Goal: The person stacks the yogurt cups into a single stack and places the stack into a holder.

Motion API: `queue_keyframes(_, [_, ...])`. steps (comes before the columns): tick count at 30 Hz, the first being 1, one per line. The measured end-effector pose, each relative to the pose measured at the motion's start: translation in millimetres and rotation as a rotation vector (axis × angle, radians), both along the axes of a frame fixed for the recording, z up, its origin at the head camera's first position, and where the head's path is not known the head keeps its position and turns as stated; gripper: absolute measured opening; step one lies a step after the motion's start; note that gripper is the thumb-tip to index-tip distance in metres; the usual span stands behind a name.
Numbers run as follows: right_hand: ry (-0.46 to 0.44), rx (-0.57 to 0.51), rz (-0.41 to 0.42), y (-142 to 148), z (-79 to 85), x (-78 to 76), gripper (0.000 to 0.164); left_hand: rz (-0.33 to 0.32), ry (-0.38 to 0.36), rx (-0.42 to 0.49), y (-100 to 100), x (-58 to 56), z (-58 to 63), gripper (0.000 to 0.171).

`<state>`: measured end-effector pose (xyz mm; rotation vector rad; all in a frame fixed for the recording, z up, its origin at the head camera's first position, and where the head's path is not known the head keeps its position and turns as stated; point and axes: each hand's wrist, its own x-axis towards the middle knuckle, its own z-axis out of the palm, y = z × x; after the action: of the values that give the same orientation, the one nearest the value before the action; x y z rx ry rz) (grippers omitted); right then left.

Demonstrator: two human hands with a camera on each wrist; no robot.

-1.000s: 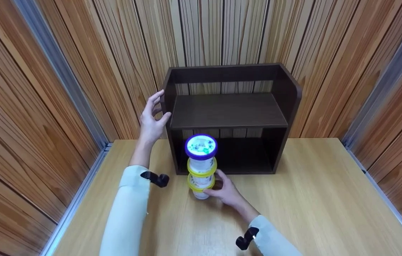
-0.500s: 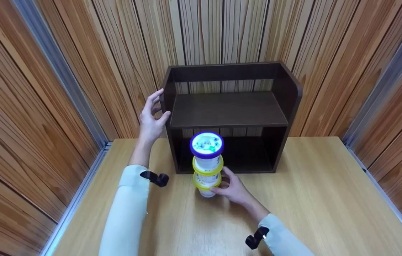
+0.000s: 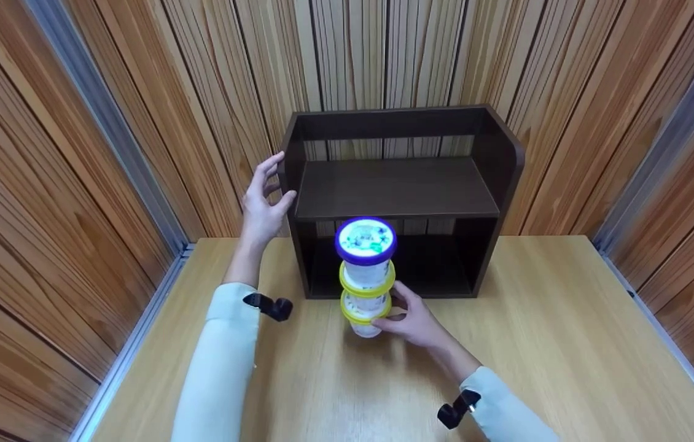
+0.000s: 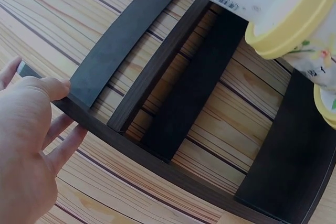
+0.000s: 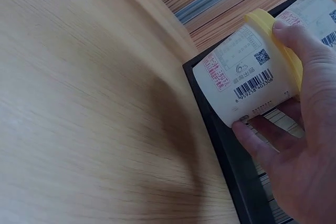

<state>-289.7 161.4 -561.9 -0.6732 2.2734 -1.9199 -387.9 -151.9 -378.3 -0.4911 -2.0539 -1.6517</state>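
My right hand (image 3: 416, 320) holds a stack of three white tubs by the bottom tub (image 5: 233, 74), thumb at its yellow lid and fingers round its printed side. The middle tub (image 3: 366, 302) also has a yellow lid, in the order below the top tub (image 3: 366, 241), whose lid is purple. The stack is upright in front of the lower compartment of a dark brown two-tier shelf (image 3: 396, 184), casting a shadow on the table. My left hand (image 3: 264, 212) grips the shelf's left side panel (image 4: 126, 145), thumb on one face and fingers on the other.
The shelf stands on a light wooden table (image 3: 543, 344) near the back wall (image 3: 353, 55). Wood-patterned walls close in the left and right sides, with metal strips (image 3: 104, 123) at the corners. A black camera mount (image 3: 273, 308) sits on the left wrist.
My right hand has carried the tub stack rightward and slightly up in the head view, toward the middle of the shelf front. The left hand has kept its place on the side panel.
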Motion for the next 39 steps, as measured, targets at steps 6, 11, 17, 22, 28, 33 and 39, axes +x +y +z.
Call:
queue_keyframes(6, [0.043, 0.018, 0.008, 4.9, 10.2, 1.7, 0.077, -0.004, 0.003, 0.002, 0.8, -1.0, 0.2, 0.069])
queue_keyframes(11, [0.067, 0.027, 0.011, 10.4, 17.7, 1.5, 0.076, -0.012, 0.008, 0.009, 1.4, -0.9, 0.6, 0.067])
queue_keyframes(17, [0.097, 0.051, -0.005, 18.7, 30.1, 1.9, 0.074, -0.010, 0.021, 0.006, 1.5, -1.2, 0.9, 0.068])
queue_keyframes(22, [0.125, 0.079, -0.019, 24.2, 40.6, 1.3, 0.072, -0.009, 0.018, -0.002, 1.3, -1.8, 1.1, 0.069])
queue_keyframes(28, [0.143, 0.076, -0.019, 28.0, 54.8, -0.1, 0.071, -0.013, 0.009, 0.005, 0.6, -1.1, 1.4, 0.069])
queue_keyframes(33, [0.149, 0.087, -0.047, 31.4, 65.0, -1.1, 0.069, -0.012, 0.017, -0.001, 0.5, -1.4, 1.3, 0.068])
queue_keyframes(39, [0.148, 0.103, -0.065, 35.2, 77.3, -3.0, 0.069, -0.003, 0.007, -0.002, -0.3, -0.9, -0.6, 0.068])
